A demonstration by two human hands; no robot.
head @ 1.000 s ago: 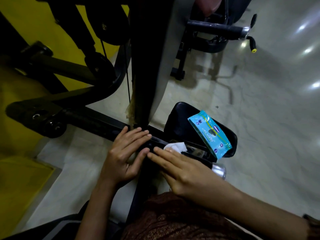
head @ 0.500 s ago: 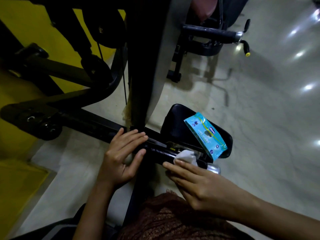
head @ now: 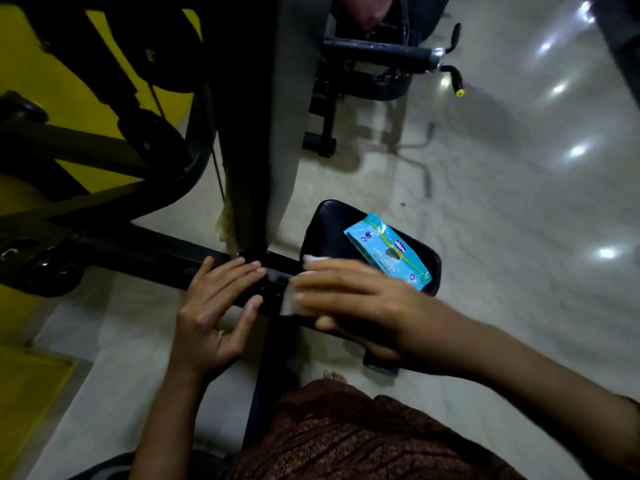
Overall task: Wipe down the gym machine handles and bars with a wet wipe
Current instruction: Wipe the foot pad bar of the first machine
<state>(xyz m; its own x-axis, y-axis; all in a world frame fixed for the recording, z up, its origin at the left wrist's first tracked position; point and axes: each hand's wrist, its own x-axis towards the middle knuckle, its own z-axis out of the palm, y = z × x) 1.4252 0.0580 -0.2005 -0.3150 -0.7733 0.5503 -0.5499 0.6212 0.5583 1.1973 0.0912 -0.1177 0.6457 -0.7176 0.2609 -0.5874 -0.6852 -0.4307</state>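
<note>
A black machine bar (head: 156,252) runs from the left to the middle of the view. My left hand (head: 216,306) rests on it with its fingers straight over the top and the thumb below. Just to its right, my right hand (head: 360,306) presses a white wet wipe (head: 291,303) around the bar, fingers curled over the wipe. A corner of the wipe sticks out above my fingers. A blue pack of wet wipes (head: 388,251) lies on the black seat pad (head: 329,230) behind my right hand.
A wide dark upright post (head: 256,116) rises just behind the bar. Black frame arms and a yellow wall (head: 69,84) fill the left. Another machine with a chrome-tipped handle (head: 381,51) stands at the back on the shiny pale floor (head: 519,202).
My right hand slid the wipe left along the bar, from near the chrome end toward my left hand. My left hand stayed on the bar.
</note>
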